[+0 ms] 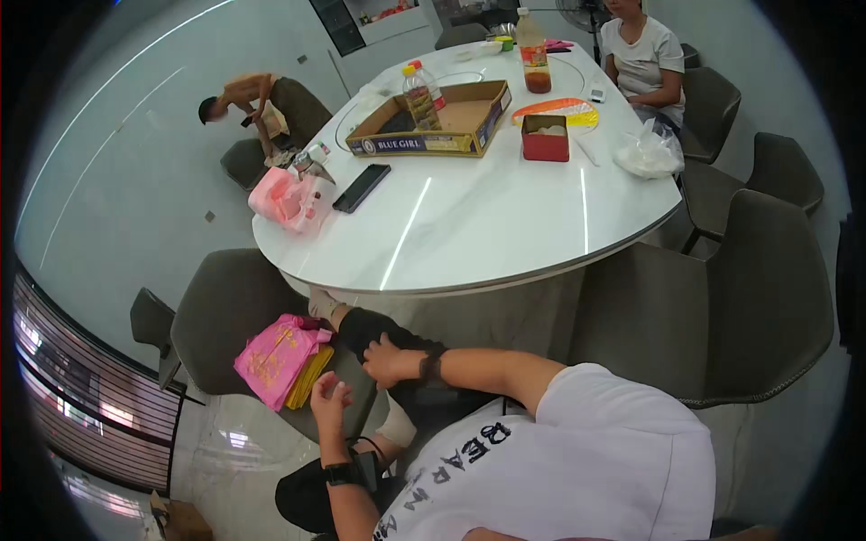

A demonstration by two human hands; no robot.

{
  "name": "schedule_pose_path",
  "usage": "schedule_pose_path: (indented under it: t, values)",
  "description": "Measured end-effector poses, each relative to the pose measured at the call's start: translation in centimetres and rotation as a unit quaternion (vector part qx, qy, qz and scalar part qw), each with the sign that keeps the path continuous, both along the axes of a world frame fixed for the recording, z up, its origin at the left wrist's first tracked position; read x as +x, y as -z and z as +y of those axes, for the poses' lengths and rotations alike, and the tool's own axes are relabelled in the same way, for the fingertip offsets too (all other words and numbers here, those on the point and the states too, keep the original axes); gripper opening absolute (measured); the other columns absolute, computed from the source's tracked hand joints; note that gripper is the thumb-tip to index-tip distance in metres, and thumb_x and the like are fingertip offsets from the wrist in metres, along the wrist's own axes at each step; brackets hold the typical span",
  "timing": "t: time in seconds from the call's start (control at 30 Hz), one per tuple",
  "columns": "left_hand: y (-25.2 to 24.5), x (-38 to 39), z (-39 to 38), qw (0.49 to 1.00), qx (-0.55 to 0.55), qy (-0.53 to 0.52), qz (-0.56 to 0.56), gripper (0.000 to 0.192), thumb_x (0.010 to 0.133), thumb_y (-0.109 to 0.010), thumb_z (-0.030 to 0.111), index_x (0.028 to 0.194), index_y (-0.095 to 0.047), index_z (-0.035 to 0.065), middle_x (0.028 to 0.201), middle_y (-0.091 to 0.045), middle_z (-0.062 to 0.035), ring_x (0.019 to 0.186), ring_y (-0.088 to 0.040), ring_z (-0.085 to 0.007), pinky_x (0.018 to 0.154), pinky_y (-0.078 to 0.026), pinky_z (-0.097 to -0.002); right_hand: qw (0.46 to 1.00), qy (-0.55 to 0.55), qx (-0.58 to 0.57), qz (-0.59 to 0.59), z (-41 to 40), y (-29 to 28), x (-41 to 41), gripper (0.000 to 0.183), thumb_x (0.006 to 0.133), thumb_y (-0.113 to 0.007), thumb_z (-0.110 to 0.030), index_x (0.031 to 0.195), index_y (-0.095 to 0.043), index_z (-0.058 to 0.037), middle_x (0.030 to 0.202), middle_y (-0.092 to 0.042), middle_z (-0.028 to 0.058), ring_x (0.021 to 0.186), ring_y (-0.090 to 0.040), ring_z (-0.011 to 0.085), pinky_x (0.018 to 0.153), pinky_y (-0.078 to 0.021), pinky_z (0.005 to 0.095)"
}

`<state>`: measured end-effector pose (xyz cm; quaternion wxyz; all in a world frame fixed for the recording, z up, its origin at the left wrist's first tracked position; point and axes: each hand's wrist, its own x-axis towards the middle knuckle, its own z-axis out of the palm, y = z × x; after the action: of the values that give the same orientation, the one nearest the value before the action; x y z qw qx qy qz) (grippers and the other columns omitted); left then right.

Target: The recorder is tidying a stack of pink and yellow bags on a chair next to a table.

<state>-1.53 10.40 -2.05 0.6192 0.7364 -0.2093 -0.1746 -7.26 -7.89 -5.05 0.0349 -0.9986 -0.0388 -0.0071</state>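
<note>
My left hand (pixel 330 400) is raised with its fingers loosely curled and nothing visible in it. A black strap (pixel 342 474) circles that wrist. Just beyond the fingers, a pink bag with a gold pattern (pixel 281 362) lies on a grey chair (pixel 233 291), partly over a yellow folded stack (pixel 311 379). My right hand (pixel 389 362) rests on my dark trouser leg (pixel 369 331), fingers spread, and holds nothing that I can see. A dark band (pixel 431 366) sits on the right wrist. One foot (pixel 323 303) reaches the chair near the table edge.
The white table (pixel 467 223) bears a phone (pixel 362 188), a pink plastic package (pixel 291 199), a cardboard tray (pixel 423 143) with bottles, a red tin (pixel 545 142) and a knotted plastic bag (pixel 649 152). One person (pixel 643 61) sits at right; another (pixel 270 101) bends at left.
</note>
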Motion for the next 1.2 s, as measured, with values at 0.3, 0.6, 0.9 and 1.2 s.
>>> schedule_pose_path:
  t: [0.3,0.6,0.9,1.2]
  values:
    - [-10.4,0.8,-0.5,0.966,-0.181,-0.116,-0.146,0.03,0.085,-0.06,0.011,0.112,-0.052,0.0027,0.102,-0.058,-0.0067,0.085,-0.058,-0.0125,0.067,-0.048,-0.0234,0.833,-0.214,0.33,-0.388,0.3,-12.0,5.2,0.043,0.079,-0.059,-0.025,0.114,-0.052,-0.0008,0.119,-0.051,0.0198,0.109,-0.048,0.0337,0.094,-0.0385,0.0395]
    - [-3.3,0.4,3.0,0.998,-0.006,-0.069,-0.008,0.023,0.081,-0.063,0.014,0.102,-0.059,0.0039,0.087,-0.061,-0.0037,0.072,-0.059,-0.0123,0.059,-0.048,-0.025,0.929,-0.243,0.277,-0.008,0.5,-2.9,4.4,0.053,0.078,-0.064,-0.026,0.122,-0.047,-0.0009,0.107,-0.059,0.0183,0.099,-0.059,0.0291,0.085,-0.0458,0.0361]
    - [5.2,-1.6,5.0,0.946,0.264,0.187,-0.012,0.021,0.08,-0.064,0.014,0.096,-0.059,0.0017,0.077,-0.059,-0.0014,0.07,-0.054,-0.0102,0.064,-0.045,-0.0246,0.943,-0.17,0.276,0.08,-3.0,7.1,0.8,0.031,0.078,-0.063,-0.02,0.102,-0.062,-0.0009,0.094,-0.064,0.0138,0.088,-0.063,0.0246,0.078,-0.0483,0.032]
    - [8.3,-1.2,5.2,0.952,0.204,0.202,0.103,0.024,0.079,-0.066,0.017,0.097,-0.059,0.003,0.084,-0.062,-0.0056,0.072,-0.059,-0.0124,0.064,-0.048,-0.0264,0.95,-0.053,0.306,0.038,-4.3,9.5,0.5,0.025,0.079,-0.062,-0.021,0.098,-0.065,-0.006,0.095,-0.065,0.0114,0.088,-0.063,0.0243,0.078,-0.0481,0.0329]
